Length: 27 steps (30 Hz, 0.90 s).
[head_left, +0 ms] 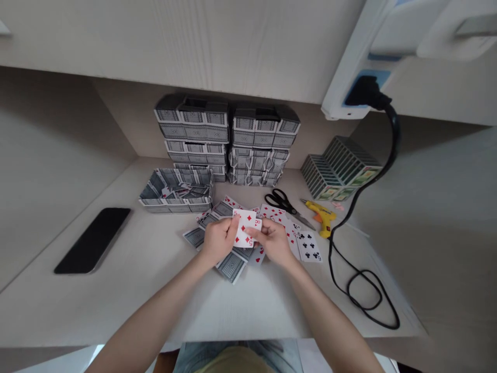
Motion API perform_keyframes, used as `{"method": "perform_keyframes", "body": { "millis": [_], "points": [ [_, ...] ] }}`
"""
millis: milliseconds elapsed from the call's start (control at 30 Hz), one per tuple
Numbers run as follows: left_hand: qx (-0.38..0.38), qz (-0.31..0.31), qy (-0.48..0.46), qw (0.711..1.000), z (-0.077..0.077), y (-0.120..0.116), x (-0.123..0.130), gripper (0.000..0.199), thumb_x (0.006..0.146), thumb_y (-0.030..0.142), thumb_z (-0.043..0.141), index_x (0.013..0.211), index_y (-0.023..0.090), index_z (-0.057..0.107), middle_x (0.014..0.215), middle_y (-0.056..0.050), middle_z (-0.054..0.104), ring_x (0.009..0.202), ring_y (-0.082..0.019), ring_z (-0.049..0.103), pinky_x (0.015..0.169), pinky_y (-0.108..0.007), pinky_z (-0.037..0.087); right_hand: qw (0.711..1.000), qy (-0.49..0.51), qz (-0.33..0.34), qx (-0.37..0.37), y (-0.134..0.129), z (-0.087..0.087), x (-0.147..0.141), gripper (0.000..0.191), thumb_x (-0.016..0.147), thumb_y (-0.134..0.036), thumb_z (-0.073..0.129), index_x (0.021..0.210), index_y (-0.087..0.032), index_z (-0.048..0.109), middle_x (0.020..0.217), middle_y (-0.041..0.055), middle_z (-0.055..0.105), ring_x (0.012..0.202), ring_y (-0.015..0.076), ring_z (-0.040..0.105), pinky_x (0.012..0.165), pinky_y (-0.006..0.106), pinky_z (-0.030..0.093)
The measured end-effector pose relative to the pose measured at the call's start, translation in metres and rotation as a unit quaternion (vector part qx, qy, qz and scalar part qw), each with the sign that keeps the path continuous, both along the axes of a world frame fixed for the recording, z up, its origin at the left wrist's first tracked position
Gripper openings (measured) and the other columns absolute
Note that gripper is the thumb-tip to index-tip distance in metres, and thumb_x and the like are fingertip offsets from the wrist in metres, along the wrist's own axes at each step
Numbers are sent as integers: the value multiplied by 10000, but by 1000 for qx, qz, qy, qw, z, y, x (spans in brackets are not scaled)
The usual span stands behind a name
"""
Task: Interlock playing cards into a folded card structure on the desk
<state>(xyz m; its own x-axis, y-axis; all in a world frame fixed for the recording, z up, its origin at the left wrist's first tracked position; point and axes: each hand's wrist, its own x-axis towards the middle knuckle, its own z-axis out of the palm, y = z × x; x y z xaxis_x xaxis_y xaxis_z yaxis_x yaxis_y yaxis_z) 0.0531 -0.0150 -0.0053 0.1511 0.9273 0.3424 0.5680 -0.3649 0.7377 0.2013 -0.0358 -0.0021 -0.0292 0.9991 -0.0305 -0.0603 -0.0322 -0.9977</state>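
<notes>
Between my two hands are playing cards (243, 220), the five of diamonds on top and an eight showing behind its right edge. My left hand (220, 239) is closed on their left side, thumb on the face. Closed on the right side, my right hand (275, 241) lays its thumb across the front card. Beneath the hands, loose cards lie spread on the desk, some with grey patterned backs (232, 266) up. Others lie face up to the right, among them a six of clubs (309, 246). How many cards I hold is hidden.
An open box made of cards (176, 209) holds small pieces at the left. Stacked card-built boxes (194, 132) stand behind. Black scissors (280, 201), a yellow glue gun (324, 217), its black cord (363, 305) and card packs (337, 168) are right; a phone (93, 241) lies left.
</notes>
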Motion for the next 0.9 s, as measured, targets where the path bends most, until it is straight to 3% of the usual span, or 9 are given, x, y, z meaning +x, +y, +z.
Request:
{"method": "perform_keyframes", "body": {
  "millis": [167, 267, 400, 700, 900],
  "points": [
    [-57, -8, -82, 995, 0, 0, 2, 465, 821, 464, 386, 459, 177, 333, 434, 38, 329, 455, -85, 309, 451, -224, 245, 999, 14, -28, 11, 1, 2, 2, 243, 615, -368, 698, 631, -168, 561, 489, -43, 548, 410, 77, 457, 401, 209, 412],
    [-100, -61, -148, 982, 2, -2, 3, 440, 843, 467, 344, 517, 173, 375, 486, 35, 390, 488, -89, 351, 477, -219, 290, 999, 22, -47, 9, 2, 2, 5, 240, 631, -375, 689, 670, -165, 580, 516, -34, 572, 409, 79, 460, 396, 211, 408],
    [-98, -117, -136, 979, 4, -3, 2, 358, 847, 403, 384, 578, 166, 403, 543, 37, 411, 529, -87, 372, 512, -212, 309, 998, 37, -52, 1, 4, 2, 7, 249, 627, -379, 694, 717, -166, 600, 540, -28, 592, 416, 83, 469, 399, 213, 408],
    [-105, -72, -141, 982, -3, 3, 5, 379, 814, 410, 417, 526, 175, 347, 490, 54, 334, 483, -78, 316, 455, -206, 269, 999, 21, -28, 6, 2, -1, 1, 254, 634, -399, 682, 651, -161, 596, 490, -25, 592, 392, 91, 497, 384, 208, 398],
    [-96, -45, -143, 984, 3, 0, 5, 422, 790, 408, 465, 463, 166, 356, 453, 53, 327, 455, -70, 307, 451, -213, 260, 1000, 8, -26, 12, -1, 0, -5, 241, 669, -388, 657, 723, -159, 607, 493, -22, 601, 385, 98, 519, 378, 206, 395]
  ]
}}
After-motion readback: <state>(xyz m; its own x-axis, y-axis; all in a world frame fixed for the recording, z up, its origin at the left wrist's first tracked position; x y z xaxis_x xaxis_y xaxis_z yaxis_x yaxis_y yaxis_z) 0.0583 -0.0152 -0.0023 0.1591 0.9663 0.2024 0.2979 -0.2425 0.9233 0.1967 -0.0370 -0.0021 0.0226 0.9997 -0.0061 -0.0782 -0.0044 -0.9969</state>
